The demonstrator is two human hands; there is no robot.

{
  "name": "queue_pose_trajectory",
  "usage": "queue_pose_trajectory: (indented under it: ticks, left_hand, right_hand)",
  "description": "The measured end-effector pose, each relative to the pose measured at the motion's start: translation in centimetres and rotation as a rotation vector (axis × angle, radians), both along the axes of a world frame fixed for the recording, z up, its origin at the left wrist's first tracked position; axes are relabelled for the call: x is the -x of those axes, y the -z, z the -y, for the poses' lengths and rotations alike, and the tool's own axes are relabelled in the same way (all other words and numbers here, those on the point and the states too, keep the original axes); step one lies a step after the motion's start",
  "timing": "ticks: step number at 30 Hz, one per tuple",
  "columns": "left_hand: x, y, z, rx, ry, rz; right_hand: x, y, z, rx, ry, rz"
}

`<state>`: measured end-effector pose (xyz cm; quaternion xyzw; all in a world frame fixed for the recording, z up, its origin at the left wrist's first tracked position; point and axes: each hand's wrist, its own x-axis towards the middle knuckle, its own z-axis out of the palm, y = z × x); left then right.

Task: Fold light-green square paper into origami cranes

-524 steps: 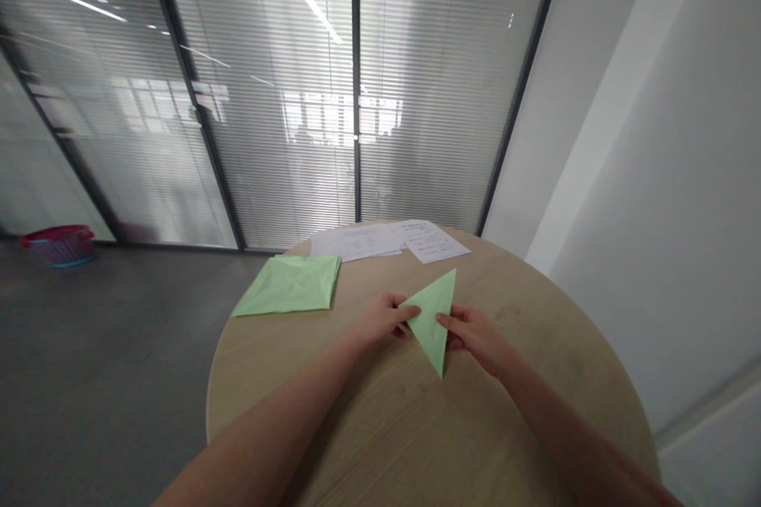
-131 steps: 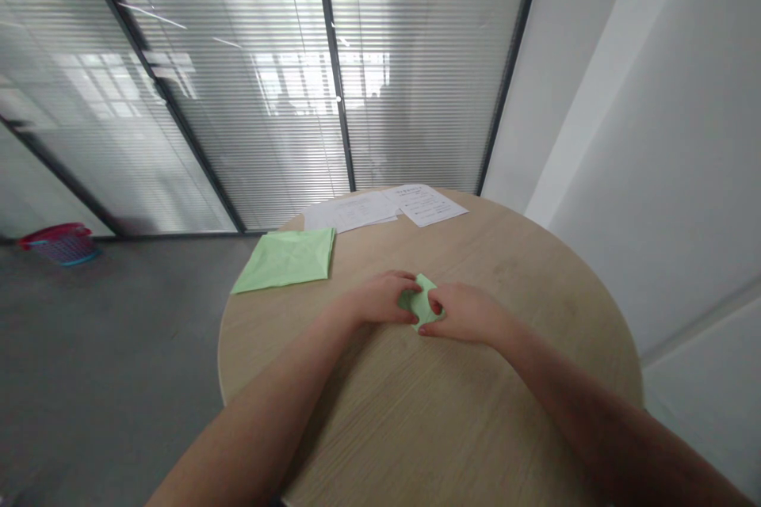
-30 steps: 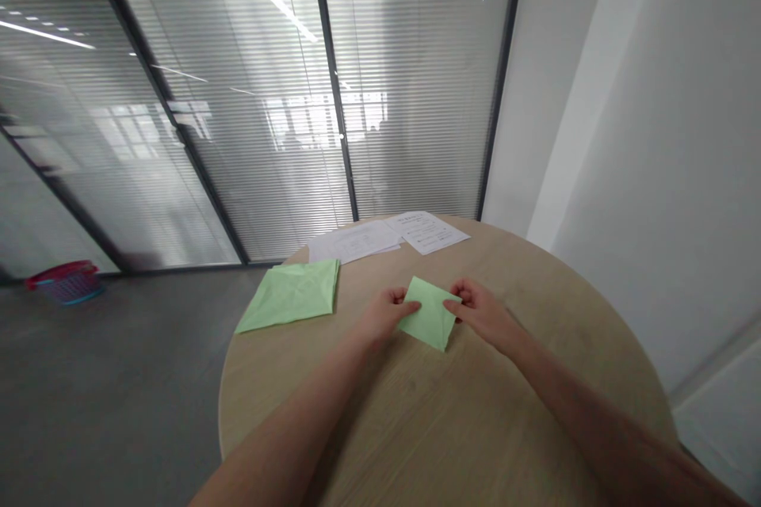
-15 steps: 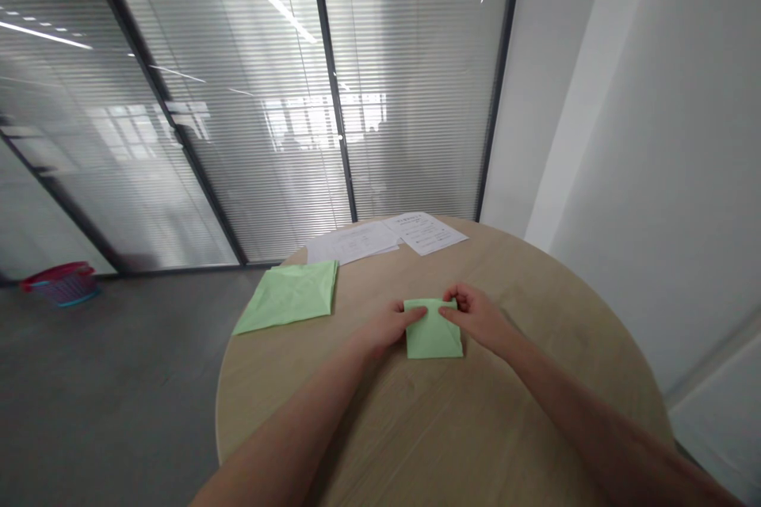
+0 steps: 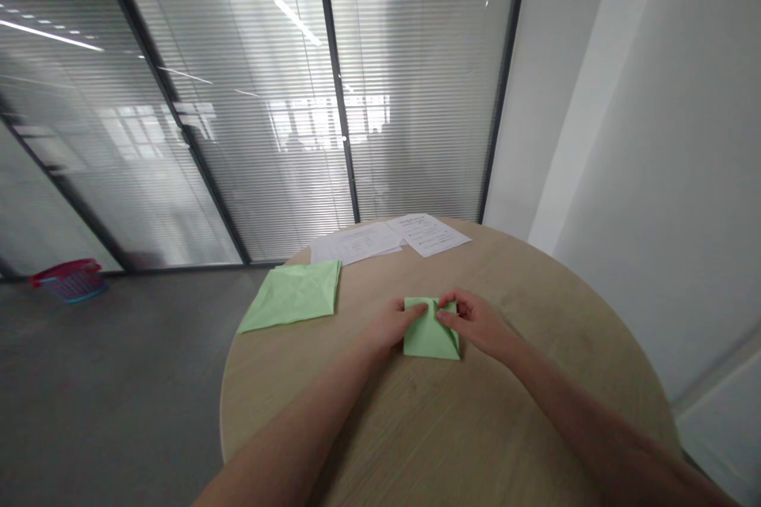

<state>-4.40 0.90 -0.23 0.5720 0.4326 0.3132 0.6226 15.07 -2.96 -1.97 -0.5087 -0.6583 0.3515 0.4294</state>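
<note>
A small folded square of light green paper (image 5: 429, 339) lies on the round wooden table in front of me. My left hand (image 5: 395, 325) grips its left edge, thumb on top and the other fingers tucked behind. At the upper right, my right hand (image 5: 472, 321) pinches a layer of the paper between thumb and fingers, and a raised crease shows beside the thumb. The fingertips under the paper are hidden.
On the left of the wooden table (image 5: 535, 412) lies a larger folded green sheet (image 5: 294, 295). Printed white papers (image 5: 431, 235) overlap along the far edge. A red and blue basket (image 5: 72, 283) stands on the floor at left. Glass panels with blinds rise behind the table.
My right fingers have drawn the top layer of the green paper a little to the left, and a fold now stands up near the thumb. My left hand keeps its grip.
</note>
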Motion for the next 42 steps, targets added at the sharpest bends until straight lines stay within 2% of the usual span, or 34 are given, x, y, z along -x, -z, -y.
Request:
queue_pose_trajectory:
  ticks: [6,12,18,21,26,30,33,37,42]
  left_hand:
    - [-0.3,0.4,-0.2,0.000,0.011,-0.079]
    - [-0.2,0.7,-0.2,0.000,-0.004,-0.076]
    - [0.0,0.6,-0.1,-0.023,0.158,0.061]
    - [0.1,0.6,-0.1,-0.046,0.170,0.027]
    - [0.3,0.5,-0.3,-0.135,0.090,-0.065]
    - [0.2,0.4,-0.5,-0.132,0.018,0.022]
    - [0.2,0.5,-0.8,-0.126,-0.036,0.008]
    - [0.1,0.9,-1.0,-0.118,-0.048,-0.006]
    - [0.1,1.1,-1.1,-0.163,-0.001,0.040]
  right_hand:
    - [0.4,-0.1,0.2,-0.031,0.008,0.114]
    - [0.4,0.1,0.0,-0.099,0.060,0.167]
    - [-0.1,0.0,-0.6,-0.098,0.168,0.197]
    - [-0.3,0.1,-0.7,-0.085,0.183,0.159]
    - [-0.1,0.0,-0.6,0.019,0.162,0.055]
    - [0.5,-0.4,-0.2,0.100,0.072,-0.193]
    - [0.8,-0.5,0.1,0.197,-0.002,-0.316]
    - [0.8,-0.4,0.4,0.272,-0.013,-0.339]
    - [0.6,0.0,0.1,0.220,0.014,-0.261]
